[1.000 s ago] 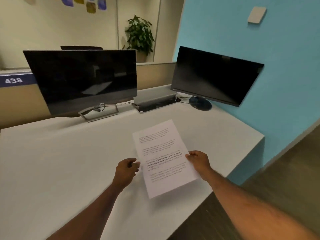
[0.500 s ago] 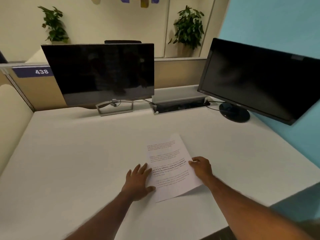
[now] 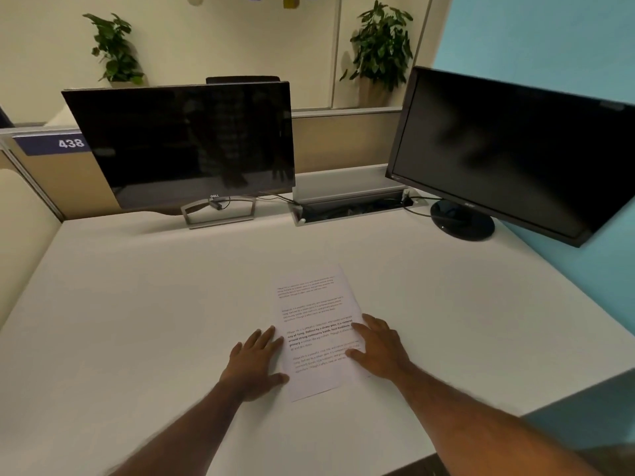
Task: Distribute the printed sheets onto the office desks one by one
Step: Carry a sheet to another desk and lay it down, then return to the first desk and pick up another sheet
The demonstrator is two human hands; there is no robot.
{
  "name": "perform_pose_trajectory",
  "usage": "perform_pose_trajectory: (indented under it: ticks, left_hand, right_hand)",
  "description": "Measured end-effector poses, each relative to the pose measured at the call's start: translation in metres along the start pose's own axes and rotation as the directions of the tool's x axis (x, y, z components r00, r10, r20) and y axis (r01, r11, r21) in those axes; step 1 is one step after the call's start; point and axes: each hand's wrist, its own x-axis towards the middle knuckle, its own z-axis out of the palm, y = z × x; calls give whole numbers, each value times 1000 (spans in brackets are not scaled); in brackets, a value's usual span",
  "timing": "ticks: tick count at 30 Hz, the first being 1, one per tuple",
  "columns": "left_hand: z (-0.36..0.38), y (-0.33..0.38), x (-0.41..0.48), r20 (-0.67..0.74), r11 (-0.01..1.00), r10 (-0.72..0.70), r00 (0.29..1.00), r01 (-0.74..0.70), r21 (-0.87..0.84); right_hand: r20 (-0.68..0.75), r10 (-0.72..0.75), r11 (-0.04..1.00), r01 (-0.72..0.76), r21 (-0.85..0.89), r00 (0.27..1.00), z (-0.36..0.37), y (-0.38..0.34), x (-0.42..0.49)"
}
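One printed sheet [image 3: 316, 324] with paragraphs of text lies flat on the white desk [image 3: 137, 304], a little right of centre near the front edge. My left hand [image 3: 256, 364] rests palm down on the desk, fingers spread, touching the sheet's left edge. My right hand [image 3: 378, 348] lies flat over the sheet's right edge with fingers apart. Neither hand grips the paper.
Two dark monitors stand at the back: a wide one [image 3: 185, 146] on the left and a black one [image 3: 508, 149] on the right. A cable tray [image 3: 347, 204] sits between them. A partition tag reads 438 [image 3: 70, 143]. A blue wall [image 3: 549, 36] is on the right.
The sheet was held in the air by both hands, then lowered onto the desk. Both hands have opened and now lie flat at its edges.
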Motion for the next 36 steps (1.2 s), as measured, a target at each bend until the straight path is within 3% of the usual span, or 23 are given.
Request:
perform_pose_trajectory:
  ticks: [12, 21, 26, 36]
  left_hand:
    - [-12, -1, -6, -33, 999, -7, 999, 5, -53]
    - [-46, -59, -67, -164, 985, -166, 972, 157, -70]
    - [-45, -113, -139, -220, 940, -339, 915, 322, -109]
    - [-4, -235, -332, -244, 774, -633, 734, 601, -200]
  right_hand:
    - [-49, -21, 1000, 20, -14, 999, -11, -11, 5]
    - [-75, -290, 957, 287, -44, 954, -19, -101, 29]
    - [-23, -488, 872, 487, -40, 872, -3, -200, 33]
    - [68, -785, 614, 788, -42, 616, 58, -422, -36]
